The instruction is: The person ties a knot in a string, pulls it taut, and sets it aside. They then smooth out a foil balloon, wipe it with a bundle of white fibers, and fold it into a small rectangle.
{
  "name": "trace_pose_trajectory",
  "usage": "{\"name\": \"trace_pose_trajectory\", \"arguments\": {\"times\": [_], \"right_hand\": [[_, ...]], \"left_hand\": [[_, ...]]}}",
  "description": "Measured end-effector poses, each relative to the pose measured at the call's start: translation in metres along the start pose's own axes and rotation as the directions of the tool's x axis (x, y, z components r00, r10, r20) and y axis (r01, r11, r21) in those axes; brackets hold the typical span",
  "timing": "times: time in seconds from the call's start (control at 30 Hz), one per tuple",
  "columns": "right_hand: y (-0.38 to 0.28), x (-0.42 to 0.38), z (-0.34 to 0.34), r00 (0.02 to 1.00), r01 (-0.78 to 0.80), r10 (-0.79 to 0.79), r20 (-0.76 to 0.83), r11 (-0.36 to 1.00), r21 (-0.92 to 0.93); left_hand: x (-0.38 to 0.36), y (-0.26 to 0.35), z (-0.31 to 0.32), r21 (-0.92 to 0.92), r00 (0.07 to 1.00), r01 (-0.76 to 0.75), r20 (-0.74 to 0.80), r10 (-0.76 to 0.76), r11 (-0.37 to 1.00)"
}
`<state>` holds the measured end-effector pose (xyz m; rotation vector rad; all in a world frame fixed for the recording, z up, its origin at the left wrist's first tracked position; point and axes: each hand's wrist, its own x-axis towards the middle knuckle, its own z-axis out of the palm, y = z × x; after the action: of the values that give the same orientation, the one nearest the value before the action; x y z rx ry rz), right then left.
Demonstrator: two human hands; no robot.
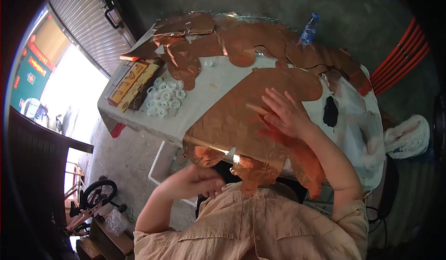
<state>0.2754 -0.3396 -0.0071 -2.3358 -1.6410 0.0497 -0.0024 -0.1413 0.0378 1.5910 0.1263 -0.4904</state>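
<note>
A large flat copper-brown foil sheet [227,102] with rounded lobes lies across the near part of the table, its lower end hanging over the edge toward my shirt. My right hand [285,113] rests on this sheet with its fingers spread. Beside its fingertips is a narrow tan strip [255,109]; I cannot make out what it is. My left hand [200,182] is off the table edge, just left of the sheet's hanging end. Its fingers are loosely bent and I see nothing in them.
More brown foil pieces [251,37] cover the table's far side. White rings [165,97] lie heaped beside a yellow-and-brown box [134,84]. A blue-capped bottle [309,29] stands at the back. At right are a black item [330,111] and clear plastic [355,120].
</note>
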Motion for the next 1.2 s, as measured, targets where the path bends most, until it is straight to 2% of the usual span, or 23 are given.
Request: {"name": "trace_pose_trajectory", "arguments": {"times": [0.03, 0.1, 0.17, 0.23, 0.33, 0.37, 0.4, 0.43, 0.5, 0.53, 0.6, 0.73, 0.8, 0.83, 0.9, 0.93, 1.0, 1.03, 1.1, 1.13, 1.2], "right_hand": [[0.004, 0.002, -0.002, 1.0, -0.007, 0.006, -0.01, 1.0, -0.006], [0.008, 0.005, -0.005, 0.997, -0.081, 0.081, 0.011, 0.997, -0.008], [0.007, 0.005, -0.002, 0.995, -0.097, 0.097, 0.015, 0.995, -0.02], [0.004, 0.004, 0.001, 0.994, -0.11, 0.111, 0.016, 0.993, -0.035], [0.0, 0.0, 0.008, 0.995, -0.093, 0.094, 0.044, 0.995, -0.022], [-0.002, 0.0, 0.01, 0.995, -0.097, 0.098, 0.034, 0.995, -0.027], [-0.004, 0.0, 0.011, 0.989, -0.117, 0.12, 0.091, 0.992, -0.036], [-0.005, 0.0, 0.014, 0.978, -0.139, 0.144, 0.15, 0.989, -0.045], [-0.002, -0.003, 0.026, 0.986, -0.122, 0.127, 0.11, 0.991, -0.057], [0.0, -0.004, 0.031, 0.994, -0.093, 0.097, 0.059, 0.994, -0.06], [0.003, -0.007, 0.037, 0.997, -0.075, 0.076, 0.011, 0.995, -0.058], [0.003, -0.007, 0.04, 0.998, -0.059, 0.062, 0.024, 0.992, -0.11], [0.002, -0.007, 0.038, 0.997, -0.065, 0.068, 0.022, 0.991, -0.114], [0.001, -0.007, 0.037, 0.997, -0.064, 0.067, 0.03, 0.992, -0.109], [0.001, -0.007, 0.038, 0.997, -0.072, 0.076, 0.031, 0.992, -0.102], [0.002, -0.008, 0.039, 0.998, -0.06, 0.063, 0.025, 0.992, -0.107], [0.002, -0.008, 0.039, 0.998, -0.054, 0.056, 0.011, 0.992, -0.114], [0.002, -0.008, 0.038, 0.998, -0.058, 0.061, 0.021, 0.992, -0.114], [0.0, -0.007, 0.037, 0.997, -0.064, 0.068, 0.026, 0.991, -0.114], [-0.001, -0.007, 0.035, 0.996, -0.071, 0.076, 0.04, 0.991, -0.112], [0.0, -0.008, 0.036, 0.995, -0.08, 0.086, 0.052, 0.991, -0.111]], "left_hand": [[0.008, 0.008, -0.008, 0.011, 1.0, -0.006, 0.006, 0.006, 1.0], [0.027, 0.025, -0.021, 0.115, 0.971, -0.175, -0.147, 0.191, 0.978], [0.058, 0.044, -0.031, 0.437, 0.906, -0.07, -0.348, 0.241, 0.897], [0.114, 0.028, -0.057, 0.66, 0.798, -0.139, -0.366, 0.478, 0.738], [0.18, 0.024, -0.082, 0.714, 0.808, -0.143, -0.316, 0.497, 0.686], [0.2, 0.023, -0.087, 0.75, 0.783, -0.081, -0.36, 0.508, 0.656], [0.217, 0.024, -0.09, 0.779, 0.754, -0.017, -0.402, 0.52, 0.627], [0.232, 0.025, -0.092, 0.784, 0.754, -0.024, -0.393, 0.526, 0.621], [0.255, 0.028, -0.094, 0.777, 0.703, 0.054, -0.476, 0.529, 0.627], [0.263, 0.031, -0.093, 0.779, 0.708, 0.049, -0.468, 0.529, 0.625], [0.276, 0.037, -0.091, 0.763, 0.671, 0.208, -0.566, 0.479, 0.611], [0.285, 0.052, -0.09, 0.735, 0.696, 0.31, -0.607, 0.383, 0.603], [0.288, 0.06, -0.097, 0.674, 0.811, 0.34, -0.563, 0.157, 0.656], [0.291, 0.061, -0.102, 0.676, 0.813, 0.341, -0.561, 0.157, 0.653], [0.294, 0.066, -0.108, 0.583, 0.844, 0.339, -0.535, 0.035, 0.738], [0.294, 0.069, -0.108, 0.591, 0.848, 0.336, -0.529, 0.037, 0.733], [0.293, 0.073, -0.109, 0.432, 0.831, 0.312, -0.556, -0.022, 0.846], [0.296, 0.069, -0.112, 0.44, 0.833, 0.31, -0.553, -0.018, 0.843], [0.306, 0.052, -0.12, 0.323, 0.835, 0.074, -0.538, 0.119, 0.943], [0.308, 0.046, -0.122, 0.327, 0.836, 0.072, -0.535, 0.121, 0.942], [0.308, 0.039, -0.122, 0.477, 0.797, -0.069, -0.501, 0.336, 0.876]]}}
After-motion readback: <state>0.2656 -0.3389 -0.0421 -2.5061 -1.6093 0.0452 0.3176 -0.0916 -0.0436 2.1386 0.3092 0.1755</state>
